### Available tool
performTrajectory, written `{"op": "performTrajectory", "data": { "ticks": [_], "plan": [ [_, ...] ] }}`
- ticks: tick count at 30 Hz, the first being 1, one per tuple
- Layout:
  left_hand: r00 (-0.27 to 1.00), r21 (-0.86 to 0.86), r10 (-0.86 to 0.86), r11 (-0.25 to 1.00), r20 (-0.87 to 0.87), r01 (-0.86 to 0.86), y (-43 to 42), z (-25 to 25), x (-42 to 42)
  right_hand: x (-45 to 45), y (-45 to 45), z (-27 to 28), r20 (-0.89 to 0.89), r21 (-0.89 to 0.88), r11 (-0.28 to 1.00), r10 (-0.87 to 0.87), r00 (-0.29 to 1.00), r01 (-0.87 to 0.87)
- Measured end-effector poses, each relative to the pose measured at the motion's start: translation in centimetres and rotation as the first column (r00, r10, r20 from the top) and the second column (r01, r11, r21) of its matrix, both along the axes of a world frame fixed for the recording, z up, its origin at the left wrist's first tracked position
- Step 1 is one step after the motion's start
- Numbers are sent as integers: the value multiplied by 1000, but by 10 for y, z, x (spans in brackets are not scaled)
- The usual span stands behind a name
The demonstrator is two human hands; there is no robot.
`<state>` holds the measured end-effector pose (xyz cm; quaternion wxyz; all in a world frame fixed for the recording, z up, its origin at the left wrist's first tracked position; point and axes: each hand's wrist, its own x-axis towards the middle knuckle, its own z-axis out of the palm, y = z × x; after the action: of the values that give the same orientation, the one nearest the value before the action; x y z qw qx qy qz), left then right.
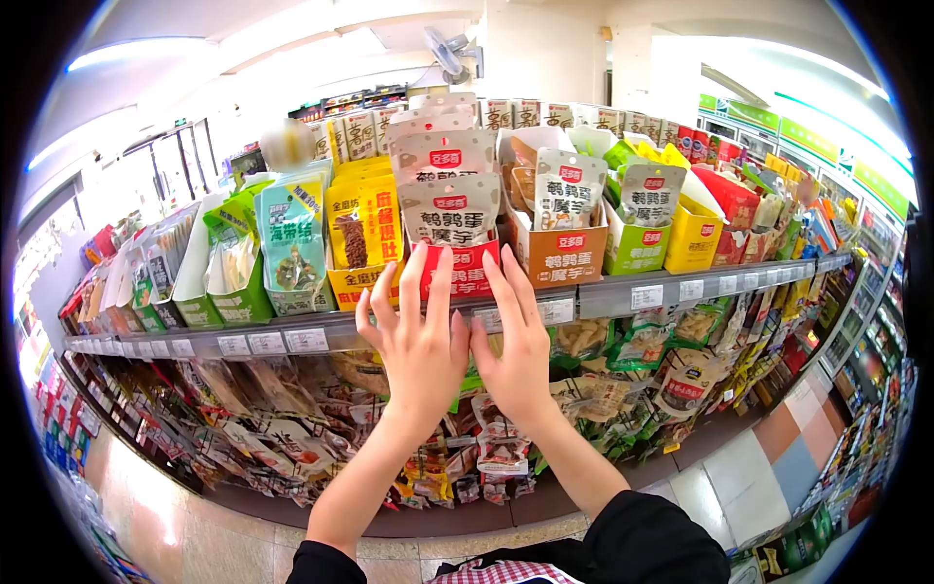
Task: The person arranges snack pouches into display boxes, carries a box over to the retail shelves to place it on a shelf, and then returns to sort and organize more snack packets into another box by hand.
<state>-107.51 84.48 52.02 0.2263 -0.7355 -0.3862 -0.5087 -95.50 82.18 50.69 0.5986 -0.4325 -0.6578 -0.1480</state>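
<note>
Both of my hands reach up to the front of a red display box (469, 259) on the shelf. My left hand (420, 343) has its fingers stretched out, the tips at the box's lower left front. My right hand (517, 352) lies alongside, fingers extended, its tips at the box's right side. The two thumbs come close together below the shelf edge. Grey-and-white snack pouches (450, 212) stand upright in rows inside this box. A yellow box of pouches (364, 224) is just left of it, and an orange-brown box (559, 251) just right.
Green boxes (634, 243), a yellow box (693, 234) and blue-green pouches (295, 241) line the same shelf. Price tags (647, 297) run along its edge. Below hang many packaged snacks (686, 384). A wall fan (452, 56) is high behind; tiled floor (749, 487) shows at right.
</note>
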Motion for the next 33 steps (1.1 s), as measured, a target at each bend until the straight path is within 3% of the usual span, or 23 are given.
{"op": "performTrajectory", "data": {
  "ticks": [3, 5, 6, 7, 10, 13, 14, 23, 33],
  "plan": [
    [983, 131, -178, 977, 51, 170, -5, -6, 5, 7, -8, -5, -38, 85, 996, -13, 999, 16],
    [897, 127, -427, 902, 113, 413, 0, -16, 8, 20, -14, -8, -25, 122, 988, -93, 995, 96],
    [875, -6, -452, 888, 175, 460, -6, -23, 9, 25, -14, -6, -103, 133, 985, -95, 990, 108],
    [877, -75, -447, 882, 176, 464, -11, -27, 9, 33, -16, -2, -181, 98, 992, -54, 982, 73],
    [880, -250, -432, 846, 196, 471, -18, -35, 15, 60, -14, 18, -97, 102, 969, -216, 972, 226],
    [891, -30, -441, 894, 108, 447, -12, -34, 29, 75, -4, 32, 37, 61, 942, -334, 942, 331],
    [893, -107, -437, 888, 107, 448, -17, -34, 31, 77, -2, 35, 86, 50, 934, -357, 930, 354],
    [861, -91, -490, 859, 137, 504, -27, -33, 52, 85, 13, 45, 222, -60, 920, -367, 903, 388],
    [881, -168, -447, 867, 155, 469, -32, -37, 36, 91, 25, 52, 183, -28, 937, -337, 923, 348]
  ]
}}
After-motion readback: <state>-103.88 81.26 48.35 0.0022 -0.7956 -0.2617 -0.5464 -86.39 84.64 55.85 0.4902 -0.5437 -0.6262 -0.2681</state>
